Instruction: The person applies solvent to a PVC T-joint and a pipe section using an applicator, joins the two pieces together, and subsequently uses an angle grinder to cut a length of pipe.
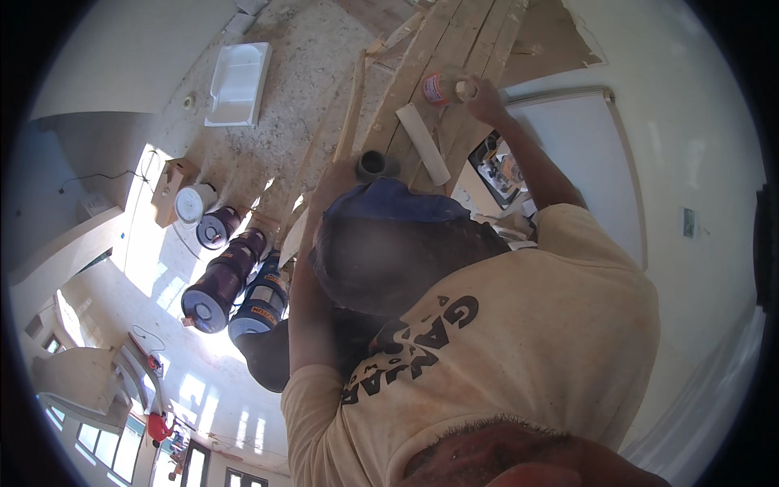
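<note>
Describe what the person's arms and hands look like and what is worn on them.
Both arms are bare from the upper arm down; no gloves, watch or bands show. A pale cream T-shirt with short sleeves covers the shoulders, dusty and stained, with dark block lettering on it. The right hand is bare. The left hand is mostly hidden behind the dark blue cap.

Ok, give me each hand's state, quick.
Left hand: on a thin wooden strip; grip cannot be told.
Right hand: closed around a small bottle.
</note>
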The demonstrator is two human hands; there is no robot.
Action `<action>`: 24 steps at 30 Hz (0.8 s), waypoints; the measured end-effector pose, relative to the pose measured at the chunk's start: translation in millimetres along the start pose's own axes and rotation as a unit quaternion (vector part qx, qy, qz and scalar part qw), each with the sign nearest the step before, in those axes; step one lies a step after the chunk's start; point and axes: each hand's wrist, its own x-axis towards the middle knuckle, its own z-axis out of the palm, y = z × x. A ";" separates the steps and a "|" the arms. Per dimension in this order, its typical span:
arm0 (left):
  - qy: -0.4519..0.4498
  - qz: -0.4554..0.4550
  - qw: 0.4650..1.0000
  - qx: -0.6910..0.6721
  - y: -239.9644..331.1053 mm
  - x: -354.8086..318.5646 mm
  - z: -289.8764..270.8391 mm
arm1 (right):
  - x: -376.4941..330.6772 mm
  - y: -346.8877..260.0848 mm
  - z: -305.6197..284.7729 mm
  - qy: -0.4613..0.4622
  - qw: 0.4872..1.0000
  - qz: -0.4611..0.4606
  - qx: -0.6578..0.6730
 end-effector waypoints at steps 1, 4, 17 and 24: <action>0.005 0.006 0.998 -0.056 -2.2 1.9 0.8 | 0.1 -4.1 -3.8 0.001 1.000 0.003 -0.002; 0.033 0.015 0.988 -0.152 -0.2 10.9 1.3 | 1.5 -12.9 -16.4 -0.004 0.999 0.035 -0.002; 0.196 -0.050 0.978 0.053 28.1 35.0 -20.1 | -25.3 -19.4 -70.6 0.077 0.990 0.114 0.037; 0.241 -0.038 0.963 0.110 26.8 37.0 -24.7 | -53.2 -57.4 -107.5 0.077 0.954 0.146 0.250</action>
